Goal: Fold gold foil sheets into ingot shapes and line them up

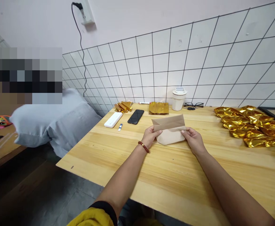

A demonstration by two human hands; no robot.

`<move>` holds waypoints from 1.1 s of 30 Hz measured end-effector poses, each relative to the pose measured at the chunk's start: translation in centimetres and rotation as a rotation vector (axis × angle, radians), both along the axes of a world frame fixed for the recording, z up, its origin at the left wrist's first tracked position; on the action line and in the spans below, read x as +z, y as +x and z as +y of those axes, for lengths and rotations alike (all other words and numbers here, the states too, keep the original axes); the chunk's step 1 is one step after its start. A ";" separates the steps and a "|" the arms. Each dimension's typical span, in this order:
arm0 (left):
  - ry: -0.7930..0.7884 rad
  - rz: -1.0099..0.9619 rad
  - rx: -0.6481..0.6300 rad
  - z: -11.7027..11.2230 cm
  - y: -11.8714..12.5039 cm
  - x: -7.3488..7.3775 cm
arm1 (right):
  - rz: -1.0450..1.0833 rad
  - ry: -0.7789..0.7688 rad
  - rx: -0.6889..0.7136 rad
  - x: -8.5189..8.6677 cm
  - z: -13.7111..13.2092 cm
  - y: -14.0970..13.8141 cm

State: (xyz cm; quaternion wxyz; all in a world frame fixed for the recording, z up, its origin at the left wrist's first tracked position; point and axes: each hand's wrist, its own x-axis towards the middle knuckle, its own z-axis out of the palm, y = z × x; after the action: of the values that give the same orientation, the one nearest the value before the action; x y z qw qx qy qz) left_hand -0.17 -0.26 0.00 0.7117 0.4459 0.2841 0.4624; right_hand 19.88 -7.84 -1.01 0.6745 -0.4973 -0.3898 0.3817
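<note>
I hold a brown paper envelope [169,130] over the wooden table [165,175], its flap folded along the top. My left hand [150,135] pinches the envelope's left edge; a red bead bracelet circles that wrist. My right hand [193,139] grips the envelope's right edge with thumb on top. Both hands are closed on the paper.
Behind the envelope lie a black phone [135,116], a white power bank [113,119], a small glue stick [120,126], gold foil stacks [158,108], a white cup [179,99] and glasses [193,105]. Crumpled gold foil packets [252,128] fill the right side. A grey pillow [50,121] lies left.
</note>
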 end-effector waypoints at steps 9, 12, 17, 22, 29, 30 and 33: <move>-0.045 -0.045 0.178 0.6 0.0 -0.1 | -0.135 -0.052 0.059 0.0 -0.3 0.4; -0.036 -0.051 0.180 0.7 0.0 -0.1 | -0.108 -0.012 0.010 -0.1 -0.3 0.6; -0.048 -0.046 0.162 0.6 0.1 0.0 | -0.099 0.005 -0.032 -0.1 -0.4 0.7; -0.060 -0.044 0.174 0.9 0.2 -0.3 | -0.107 0.036 0.062 0.6 -0.8 0.5; -0.094 -0.115 0.176 1.3 0.1 -0.6 | -0.087 0.000 0.061 0.5 -0.9 1.1; -0.089 -0.113 0.167 1.3 0.1 -0.6 | -0.103 0.004 0.068 0.4 -0.9 1.1; -0.064 -0.086 0.134 1.1 0.2 -0.5 | -0.164 0.015 0.089 0.2 -0.8 1.0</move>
State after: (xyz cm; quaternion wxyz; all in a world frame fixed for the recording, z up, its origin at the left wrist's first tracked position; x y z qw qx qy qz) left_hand 0.05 0.86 -0.55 0.7044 0.3828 0.2973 0.5185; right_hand 20.90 -8.65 -0.86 0.6264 -0.5039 -0.4684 0.3665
